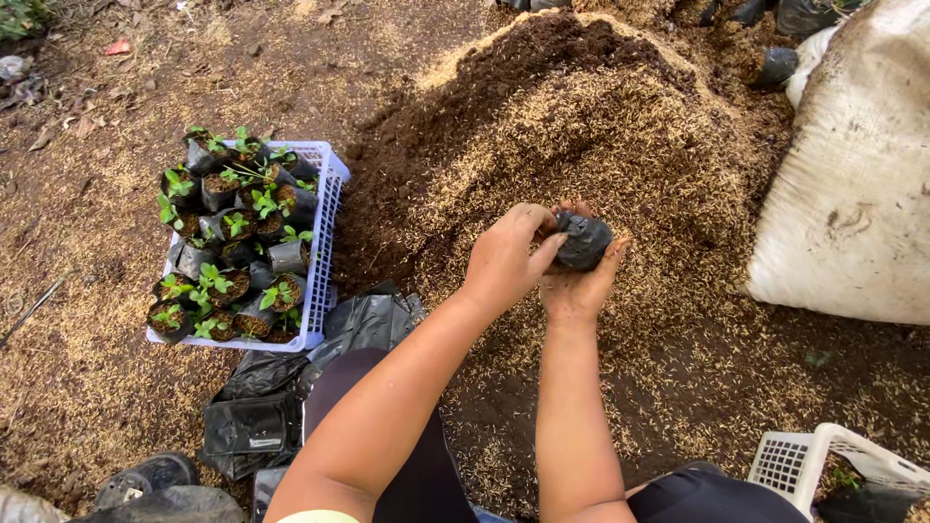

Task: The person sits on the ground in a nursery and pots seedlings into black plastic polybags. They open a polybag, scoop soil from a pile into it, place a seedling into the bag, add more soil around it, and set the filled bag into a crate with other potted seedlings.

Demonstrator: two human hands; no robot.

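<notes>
Both hands meet on a small black bag (pixel 582 241) packed into a rounded lump. Cupped under it, palm up, is the right hand (pixel 578 284), whose fingers curl around the far side of the bag. From the side, the left hand (pixel 506 260) has its thumb pressed against the near edge of the bag and its fingers bent over the top. The bag sits in the right palm, raised just above the slope of a big heap of soil and rice husks (pixel 601 126).

Dark soil shows along the heap's left flank and top; pale husks cover the rest and spread over the ground around it. By the person's left knee lies a loose pile of flat black bags (pixel 291 387). Beyond those stands a pale blue crate (pixel 325 242) full of small black bags with green seedlings (pixel 232 242) in them. To the right of the heap leans a large white sack (pixel 852 184). A white crate (pixel 823 460) shows at the lower right corner, and a dark shoe (pixel 145 476) at the lower left.
</notes>
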